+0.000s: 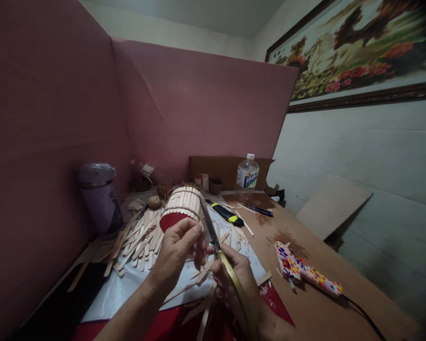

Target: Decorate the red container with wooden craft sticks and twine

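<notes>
Scissors with yellow handles (230, 274) are in my right hand (236, 279), whose fingers wrap round the handles; their dark blades point up and away. My left hand (181, 241) is beside the blades with thumb and forefinger pressed together; what it pinches, if anything, is too small to make out. Just beyond my left hand a cylinder covered in wooden sticks (185, 201) lies on its side, with twine bands round it and a red end facing me. Many loose wooden sticks (142, 246) are scattered to the left, and cut pieces lie under my hands.
A black-and-yellow cutter (227, 214), a dark blue pen (261, 210) and a plastic bottle (247, 175) stand or lie beyond my right hand. A flower-patterned glue gun (305, 271) with a cord lies right. A purple tumbler (101, 199) stands left, near pink partitions (206, 104).
</notes>
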The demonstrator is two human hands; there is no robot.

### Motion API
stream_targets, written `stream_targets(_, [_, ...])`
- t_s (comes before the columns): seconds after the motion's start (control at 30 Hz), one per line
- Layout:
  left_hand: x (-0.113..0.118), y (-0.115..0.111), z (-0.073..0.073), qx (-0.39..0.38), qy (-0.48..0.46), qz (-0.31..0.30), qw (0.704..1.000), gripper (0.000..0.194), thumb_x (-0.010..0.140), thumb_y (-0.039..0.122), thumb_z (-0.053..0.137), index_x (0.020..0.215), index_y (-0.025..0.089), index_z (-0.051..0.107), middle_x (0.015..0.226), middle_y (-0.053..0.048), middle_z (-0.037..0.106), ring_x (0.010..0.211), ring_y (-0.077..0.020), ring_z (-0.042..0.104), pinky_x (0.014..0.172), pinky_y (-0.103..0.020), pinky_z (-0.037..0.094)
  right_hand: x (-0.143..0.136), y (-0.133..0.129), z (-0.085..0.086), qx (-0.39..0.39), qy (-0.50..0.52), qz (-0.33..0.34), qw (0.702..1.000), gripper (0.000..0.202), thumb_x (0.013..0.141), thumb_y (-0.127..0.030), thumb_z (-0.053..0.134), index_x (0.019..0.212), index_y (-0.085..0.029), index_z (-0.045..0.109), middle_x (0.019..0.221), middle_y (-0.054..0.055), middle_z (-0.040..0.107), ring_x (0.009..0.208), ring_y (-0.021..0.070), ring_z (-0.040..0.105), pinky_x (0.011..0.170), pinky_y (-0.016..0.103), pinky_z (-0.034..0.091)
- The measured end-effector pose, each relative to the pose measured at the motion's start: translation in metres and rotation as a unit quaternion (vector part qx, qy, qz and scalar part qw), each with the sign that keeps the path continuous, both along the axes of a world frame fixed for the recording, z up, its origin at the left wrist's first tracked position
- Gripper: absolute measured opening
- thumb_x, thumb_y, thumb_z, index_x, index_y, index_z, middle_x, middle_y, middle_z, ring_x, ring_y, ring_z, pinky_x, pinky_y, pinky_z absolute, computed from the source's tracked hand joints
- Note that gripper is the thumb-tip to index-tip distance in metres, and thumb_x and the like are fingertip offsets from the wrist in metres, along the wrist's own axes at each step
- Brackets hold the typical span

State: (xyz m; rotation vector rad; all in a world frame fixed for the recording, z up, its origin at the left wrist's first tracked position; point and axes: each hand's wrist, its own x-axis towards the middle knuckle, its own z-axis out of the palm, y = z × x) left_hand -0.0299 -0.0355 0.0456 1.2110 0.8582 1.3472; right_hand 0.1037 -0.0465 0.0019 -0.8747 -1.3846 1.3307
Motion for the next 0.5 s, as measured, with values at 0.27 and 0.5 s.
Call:
stream_targets(0.27, [-0.001,0.0,0.0,-0.002,-0.001,0.007,1.0,0.026,0.082,0.036,0.056,0.068,0.015,0.052,0.057,0.0,0.058,0.039,-0.009,0.051,0.036,-0.02,0.039,0.038,0.041,0.011,0.052,-0.353,-0.196,0.913,0.041,0.071,-0.046,0.065,0.098,-0.016,0.059,0.08,0.006,0.067,0.075,0.022,0.061,0.065,0.029,0.042])
stream_targets(0.5, [-0.002,0.005,-0.003,0.007,0.019,0.03,0.999,0.027,0.078,0.036,0.061,0.064,0.014,0.054,0.053,0.001,0.056,0.038,-0.008,0.049,0.037,-0.019,0.038,0.039,0.043,0.008,0.078,-0.54,-0.196,0.815,0.026,0.07,-0.015,0.053,0.095,-0.017,0.063,0.091,0.011,0.07,0.086,0.0227,0.063,0.068,0.026,0.038])
